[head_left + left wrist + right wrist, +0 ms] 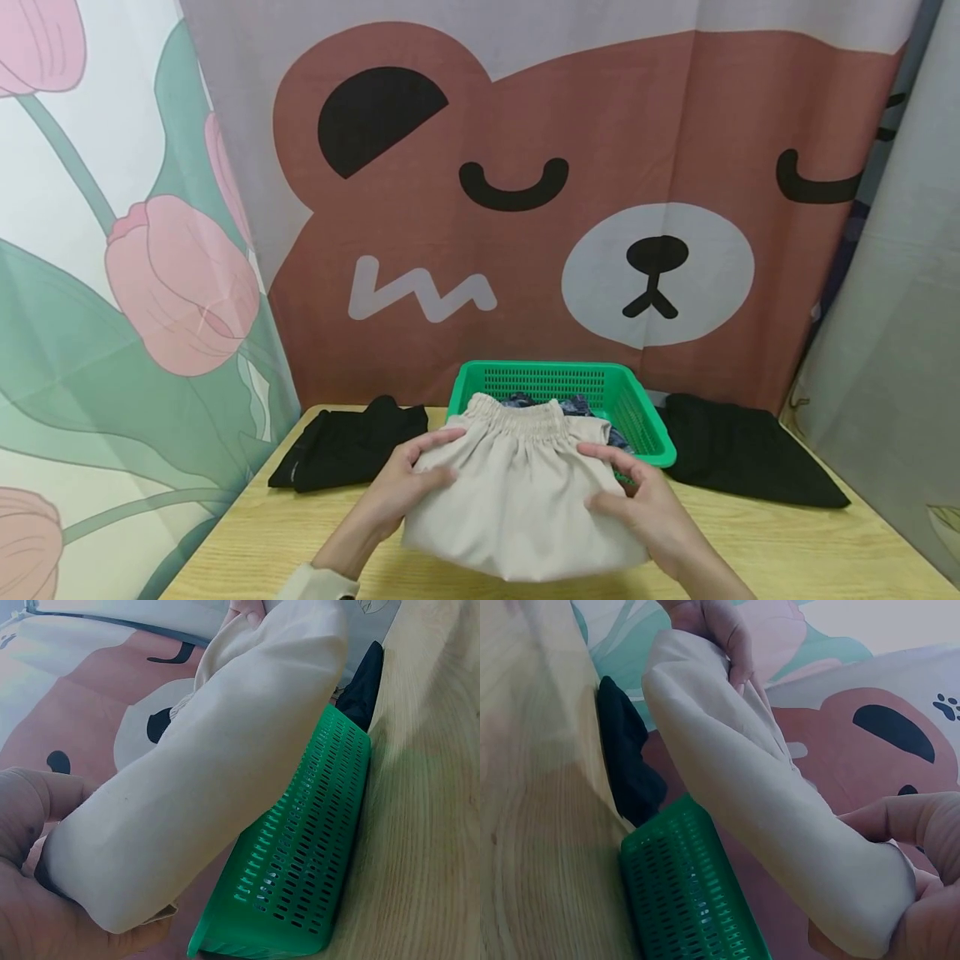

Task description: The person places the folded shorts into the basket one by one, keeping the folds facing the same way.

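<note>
A folded beige garment with a gathered elastic waistband (525, 492) is held up between both hands, in front of a green basket (654, 425). My left hand (397, 492) grips its left side, thumb on the near face. On the opposite side, my right hand (648, 504) pinches the cloth in the same way. Both wrist views show the garment's rounded lower fold (202, 772) raised above the table, with the fingers behind it partly hidden. Dark blue patterned cloth (576, 406) lies in the basket, mostly covered from sight by the garment.
Folded black cloth (348, 450) lies on the wooden table (247, 542) left of the basket. More black cloth (750, 454) lies to the right. A curtain with a bear print (525, 275) hangs behind the table, and a tulip-print curtain (135, 400) hangs at the left.
</note>
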`<state>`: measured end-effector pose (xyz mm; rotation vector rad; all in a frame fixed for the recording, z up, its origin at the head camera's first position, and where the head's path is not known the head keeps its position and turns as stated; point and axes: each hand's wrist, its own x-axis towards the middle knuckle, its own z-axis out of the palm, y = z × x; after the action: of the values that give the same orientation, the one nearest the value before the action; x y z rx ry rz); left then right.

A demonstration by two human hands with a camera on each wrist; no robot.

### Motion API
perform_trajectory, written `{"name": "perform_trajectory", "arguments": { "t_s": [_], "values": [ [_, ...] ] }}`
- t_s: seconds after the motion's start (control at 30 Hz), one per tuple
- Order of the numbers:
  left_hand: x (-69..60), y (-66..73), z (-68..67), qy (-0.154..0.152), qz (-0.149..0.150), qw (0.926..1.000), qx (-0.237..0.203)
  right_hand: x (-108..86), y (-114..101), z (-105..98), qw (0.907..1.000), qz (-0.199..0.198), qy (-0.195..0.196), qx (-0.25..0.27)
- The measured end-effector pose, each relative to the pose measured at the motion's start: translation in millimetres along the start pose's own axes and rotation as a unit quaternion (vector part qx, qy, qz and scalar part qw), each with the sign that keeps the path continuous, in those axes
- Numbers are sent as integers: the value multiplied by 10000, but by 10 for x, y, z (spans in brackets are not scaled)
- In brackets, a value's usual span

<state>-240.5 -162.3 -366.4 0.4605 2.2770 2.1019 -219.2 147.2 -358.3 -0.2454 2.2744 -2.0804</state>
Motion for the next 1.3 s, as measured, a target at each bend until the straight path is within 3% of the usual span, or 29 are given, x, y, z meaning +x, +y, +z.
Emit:
{"name": "perform_trajectory", "arguments": {
  "t_s": [0.83, 1.3],
  "values": [
    [228, 24, 117, -44, -32, 9995, -307, 112, -55, -165, 9998, -100, 138, -48],
    [406, 38, 123, -119, 112, 9997, 198, 223, -67, -235, 9992, -94, 285, -258]
  ]
}}
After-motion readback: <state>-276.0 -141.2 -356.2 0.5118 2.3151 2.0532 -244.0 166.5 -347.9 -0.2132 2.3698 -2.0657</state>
